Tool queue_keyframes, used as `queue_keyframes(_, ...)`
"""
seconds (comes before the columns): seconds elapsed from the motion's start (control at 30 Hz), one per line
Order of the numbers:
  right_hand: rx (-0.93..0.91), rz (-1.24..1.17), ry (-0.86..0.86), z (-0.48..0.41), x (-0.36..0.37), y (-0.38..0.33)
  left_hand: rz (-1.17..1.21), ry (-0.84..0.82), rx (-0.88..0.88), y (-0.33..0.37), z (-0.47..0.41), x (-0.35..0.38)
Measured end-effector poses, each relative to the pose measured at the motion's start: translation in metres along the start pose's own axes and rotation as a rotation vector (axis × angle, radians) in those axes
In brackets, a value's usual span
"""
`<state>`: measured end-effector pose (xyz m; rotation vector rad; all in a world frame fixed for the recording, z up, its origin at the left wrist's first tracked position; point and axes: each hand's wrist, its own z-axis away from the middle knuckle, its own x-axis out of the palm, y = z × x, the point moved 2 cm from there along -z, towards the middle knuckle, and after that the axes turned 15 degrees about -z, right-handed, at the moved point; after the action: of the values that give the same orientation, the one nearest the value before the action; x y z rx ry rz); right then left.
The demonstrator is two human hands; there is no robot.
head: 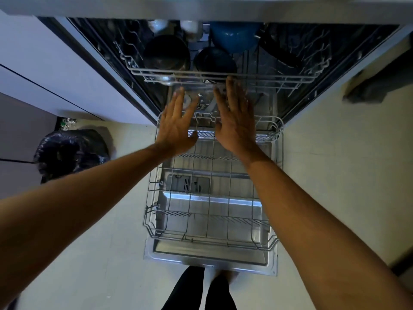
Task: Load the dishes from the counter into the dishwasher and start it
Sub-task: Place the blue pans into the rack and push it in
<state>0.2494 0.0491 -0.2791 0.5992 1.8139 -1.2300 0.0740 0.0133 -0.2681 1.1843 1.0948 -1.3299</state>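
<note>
Left hand and right hand spread flat, fingers straight, empty; I judged the upper rack stiff, front rail graspable.

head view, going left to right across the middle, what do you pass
black bin bag → left hand → right hand → dark cloth
</note>
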Motion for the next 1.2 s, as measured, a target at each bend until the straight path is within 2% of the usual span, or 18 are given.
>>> queue_keyframes(0.13, 0.133, -0.124, -0.261, 0.073, 0.027, 0.003, 0.115, -0.277, -0.062, 0.015, 0.079, 0.055)
queue_keyframes(0.33, 0.312, -0.166, -0.645, 0.208, 0.08, -0.005, 0.176, -0.621, -0.122, 0.05, 0.207, 0.123)
queue_keyframes(0.47, 0.354, -0.237, -0.764, 0.285, 0.103, -0.01, 0.191, -0.758, -0.103, 0.072, 0.265, 0.154)
queue_keyframes(0.6, 0.426, -0.298, -0.709, 0.336, 0.121, -0.015, 0.231, -0.788, -0.152, 0.094, 0.298, 0.177)
queue_keyframes(0.73, 0.487, -0.35, -0.537, 0.351, 0.131, -0.014, 0.283, -0.679, -0.239, 0.105, 0.308, 0.191)
queue_keyframes(0.9, 0.478, -0.355, -0.489, 0.364, 0.134, -0.014, 0.329, -0.578, -0.282, 0.11, 0.318, 0.189)
queue_keyframes(1.2, 0.506, -0.396, -0.474, 0.365, 0.125, -0.019, 0.309, -0.679, -0.324, 0.114, 0.311, 0.184)
